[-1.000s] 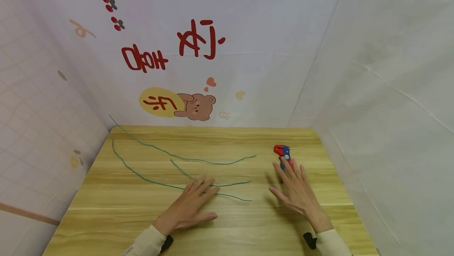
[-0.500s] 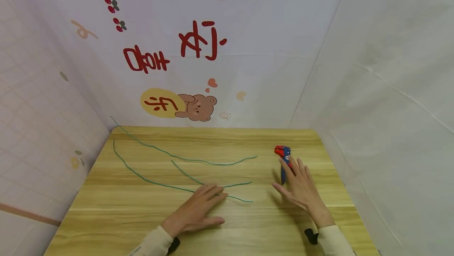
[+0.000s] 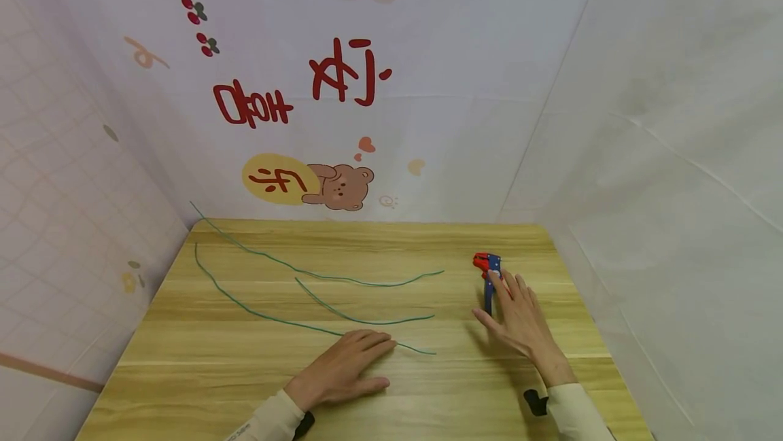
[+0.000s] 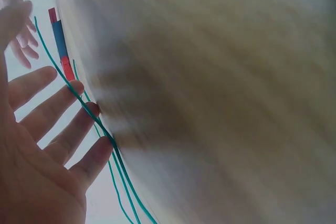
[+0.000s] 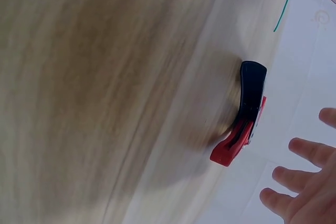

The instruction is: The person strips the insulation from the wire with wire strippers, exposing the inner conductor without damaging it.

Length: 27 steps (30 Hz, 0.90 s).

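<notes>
Three thin green wires lie on the wooden table in the head view. My left hand [image 3: 345, 367] has its fingers extended, with the fingertips on the nearest wire [image 3: 263, 316], covering part of it. Just beyond the fingers lies a shorter wire [image 3: 330, 306], and farther back a long wire [image 3: 336, 276]. In the left wrist view the fingers [image 4: 73, 135] are spread and uncurled. My right hand [image 3: 523, 322] hovers spread over the handles of a red and blue wire stripper [image 3: 494, 263], not gripping it. Its handles [image 5: 253, 85] show apart from the fingers in the right wrist view.
The wooden tabletop [image 3: 214, 373] meets a white printed cloth wall [image 3: 453, 155] at the back. A plain white cloth [image 3: 660, 223] hangs at the right, and a grid-patterned one [image 3: 55, 176] at the left.
My left hand has slid right and toward the near edge, uncovering the shorter wire. The nearest wire's right part has shifted slightly nearer. My right hand has moved slightly right above the wire stripper.
</notes>
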Motion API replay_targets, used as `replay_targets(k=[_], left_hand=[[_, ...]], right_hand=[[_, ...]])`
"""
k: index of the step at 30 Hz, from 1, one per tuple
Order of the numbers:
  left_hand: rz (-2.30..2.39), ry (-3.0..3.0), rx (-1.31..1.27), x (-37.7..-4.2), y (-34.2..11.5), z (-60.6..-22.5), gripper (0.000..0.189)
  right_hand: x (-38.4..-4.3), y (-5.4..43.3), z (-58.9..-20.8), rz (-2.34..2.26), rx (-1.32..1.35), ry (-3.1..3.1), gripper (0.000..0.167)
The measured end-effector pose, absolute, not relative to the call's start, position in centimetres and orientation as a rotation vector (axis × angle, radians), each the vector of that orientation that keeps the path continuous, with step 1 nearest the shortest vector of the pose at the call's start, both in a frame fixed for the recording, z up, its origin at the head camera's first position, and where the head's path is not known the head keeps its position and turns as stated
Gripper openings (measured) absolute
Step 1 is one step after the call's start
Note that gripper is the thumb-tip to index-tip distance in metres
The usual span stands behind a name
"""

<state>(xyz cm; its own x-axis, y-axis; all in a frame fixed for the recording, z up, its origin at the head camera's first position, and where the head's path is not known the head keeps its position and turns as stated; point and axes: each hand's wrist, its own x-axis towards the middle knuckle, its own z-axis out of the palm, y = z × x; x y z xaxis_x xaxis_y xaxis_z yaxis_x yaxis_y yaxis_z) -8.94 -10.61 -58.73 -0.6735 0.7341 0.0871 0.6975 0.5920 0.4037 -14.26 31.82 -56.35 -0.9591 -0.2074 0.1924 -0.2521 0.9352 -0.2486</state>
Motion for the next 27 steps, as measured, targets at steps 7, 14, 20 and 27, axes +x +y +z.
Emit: replay_targets(k=[7,14,20,27], left_hand=[[0.662,2.74,1.269,-9.2,-10.6,-58.7,0.048],[0.658,2.823,1.399,-9.4,-10.5,-58.7,0.033],[0.664,2.855,1.406,-9.5,-10.2,-58.7,0.025],[0.696,2.872,1.382,-9.6,-10.0,-58.6,0.016]], right_hand=[[-14.8,32.1,-56.8,0.489,0.33,-2.9,0.092],[-15.3,32.5,-57.1,0.611,0.267,-2.912,0.087],[-15.5,32.7,-57.1,0.769,0.144,-2.976,0.089],[-15.9,32.7,-57.4,0.787,0.067,-2.995,0.092]])
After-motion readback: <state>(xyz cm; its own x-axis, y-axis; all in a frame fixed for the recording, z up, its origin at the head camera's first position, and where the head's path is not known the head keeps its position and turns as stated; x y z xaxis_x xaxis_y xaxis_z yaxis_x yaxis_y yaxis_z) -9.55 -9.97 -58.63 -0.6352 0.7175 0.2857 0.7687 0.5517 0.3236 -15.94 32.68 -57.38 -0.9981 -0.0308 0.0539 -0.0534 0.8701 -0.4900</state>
